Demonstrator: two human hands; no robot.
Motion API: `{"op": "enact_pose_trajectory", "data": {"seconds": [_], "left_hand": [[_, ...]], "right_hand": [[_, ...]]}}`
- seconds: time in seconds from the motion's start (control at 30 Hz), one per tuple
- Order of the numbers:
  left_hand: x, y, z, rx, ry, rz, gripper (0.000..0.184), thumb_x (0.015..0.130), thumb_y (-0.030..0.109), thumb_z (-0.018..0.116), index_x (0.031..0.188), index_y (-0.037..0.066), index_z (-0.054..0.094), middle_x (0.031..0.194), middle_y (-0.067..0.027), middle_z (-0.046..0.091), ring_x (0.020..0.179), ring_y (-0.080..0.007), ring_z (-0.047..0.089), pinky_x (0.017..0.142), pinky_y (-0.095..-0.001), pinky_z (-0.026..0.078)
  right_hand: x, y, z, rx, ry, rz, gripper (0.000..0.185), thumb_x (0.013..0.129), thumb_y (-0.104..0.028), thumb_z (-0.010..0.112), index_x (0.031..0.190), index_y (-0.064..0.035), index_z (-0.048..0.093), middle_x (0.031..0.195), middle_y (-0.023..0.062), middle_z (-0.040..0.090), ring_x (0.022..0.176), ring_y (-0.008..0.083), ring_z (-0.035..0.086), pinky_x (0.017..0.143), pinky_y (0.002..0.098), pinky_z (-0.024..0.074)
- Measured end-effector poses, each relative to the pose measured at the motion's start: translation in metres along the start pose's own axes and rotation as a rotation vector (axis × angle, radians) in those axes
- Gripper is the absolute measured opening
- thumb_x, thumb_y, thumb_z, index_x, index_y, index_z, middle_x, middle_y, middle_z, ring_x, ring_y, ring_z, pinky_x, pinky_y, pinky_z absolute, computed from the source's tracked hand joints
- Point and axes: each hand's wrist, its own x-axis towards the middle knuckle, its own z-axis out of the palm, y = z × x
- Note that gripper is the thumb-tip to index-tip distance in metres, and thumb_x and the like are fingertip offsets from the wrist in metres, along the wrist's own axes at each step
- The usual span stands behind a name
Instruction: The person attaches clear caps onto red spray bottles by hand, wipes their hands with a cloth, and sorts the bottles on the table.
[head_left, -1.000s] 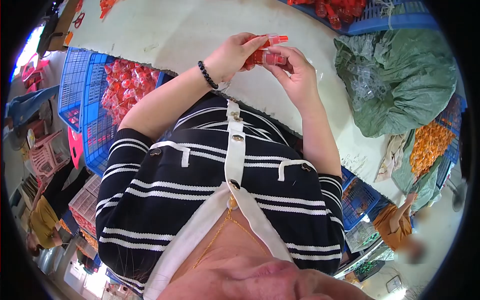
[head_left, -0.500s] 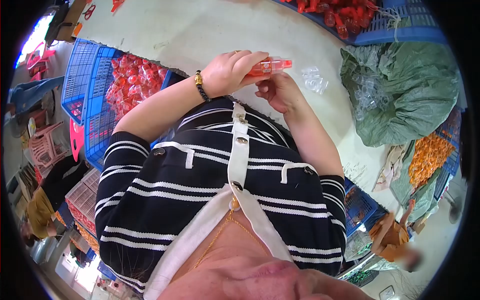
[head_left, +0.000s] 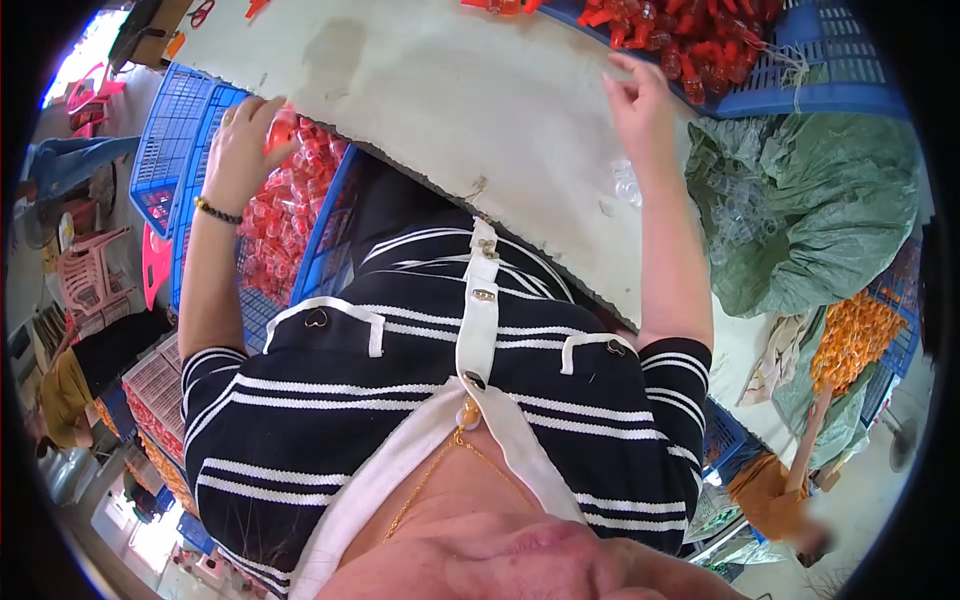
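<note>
My left hand (head_left: pixel 240 150) is over a blue crate (head_left: pixel 327 235) filled with small red-and-clear plastic bottles (head_left: pixel 285 225). Its thumb and index finger are spread, and a blurred red bottle (head_left: pixel 284 124) shows in the gap between them; whether they touch it is hard to see. My right hand (head_left: pixel 640 105) is raised above the table near a blue basket (head_left: pixel 800 97) of red-topped pieces (head_left: pixel 690 45). Its fingers are apart, with nothing visible between them. Clear plastic pieces (head_left: pixel 626 182) lie beside my right forearm, which partly covers them.
A green sack (head_left: pixel 830 240) holding clear plastic pieces (head_left: pixel 735 215) lies on the right of the white table (head_left: pixel 450 110). Past it is a heap of orange pieces (head_left: pixel 855 335). Red scissors (head_left: pixel 201 13) lie at the far left. A person in orange (head_left: pixel 765 500) reaches toward the heap.
My hands have separated. The left moved from the table's middle, where it held a red-and-clear bottle, to over the left crate; the right swung up toward the basket.
</note>
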Motion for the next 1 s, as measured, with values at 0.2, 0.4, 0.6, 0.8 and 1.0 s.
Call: {"op": "enact_pose_trajectory", "data": {"seconds": [0.2,0.4,0.6,0.8,1.0], "left_hand": [[0.095,0.065,0.032,-0.317,0.429,0.210,0.043,0.081,0.025,0.066,0.118,0.006,0.056,0.116,-0.0130,0.056,0.106,-0.0324,0.053,0.091,-0.0400,0.045],[0.211,0.149,0.068,-0.310,0.393,0.267,0.034,0.082,0.016,0.061,0.113,0.004,0.055,0.116,-0.0150,0.056,0.102,-0.0329,0.055,0.083,-0.0405,0.049],[0.220,0.162,0.055,-0.271,0.051,0.047,0.036,0.083,0.012,0.055,0.118,0.006,0.051,0.102,-0.0143,0.062,0.085,-0.0272,0.062,0.070,-0.0378,0.052],[0.145,0.169,0.032,-1.565,-0.499,-0.102,0.036,0.091,0.015,0.048,0.126,0.009,0.046,0.090,-0.0048,0.064,0.075,-0.0138,0.062,0.064,-0.0272,0.051],[0.112,0.194,0.049,-2.109,-0.761,-0.175,0.033,0.094,0.027,0.054,0.121,0.007,0.050,0.075,-0.0011,0.058,0.069,-0.0121,0.060,0.062,-0.0256,0.051]], "right_hand": [[0.069,0.018,0.014,-0.571,0.300,-0.442,0.036,0.077,-0.007,0.065,0.111,-0.0131,0.059,0.114,0.0106,0.055,0.094,0.0270,0.059,0.076,0.0378,0.0502],[0.091,0.037,0.019,-0.982,0.217,-0.426,0.035,0.075,-0.011,0.066,0.108,-0.0157,0.058,0.119,0.0083,0.053,0.103,0.0279,0.056,0.082,0.0438,0.0478],[0.071,0.025,0.003,-0.893,0.148,-0.469,0.031,0.076,-0.011,0.066,0.106,-0.0127,0.056,0.111,0.0079,0.057,0.095,0.0311,0.058,0.080,0.0437,0.0489],[0.009,-0.014,0.021,0.264,0.125,-0.141,0.026,0.083,-0.009,0.065,0.106,-0.0072,0.054,0.098,0.0065,0.064,0.087,0.0219,0.064,0.074,0.0313,0.0518],[-0.051,-0.027,0.042,0.558,0.031,0.029,0.025,0.083,-0.003,0.063,0.107,-0.0057,0.054,0.098,0.0087,0.064,0.083,0.0188,0.065,0.073,0.0278,0.0526]]}}
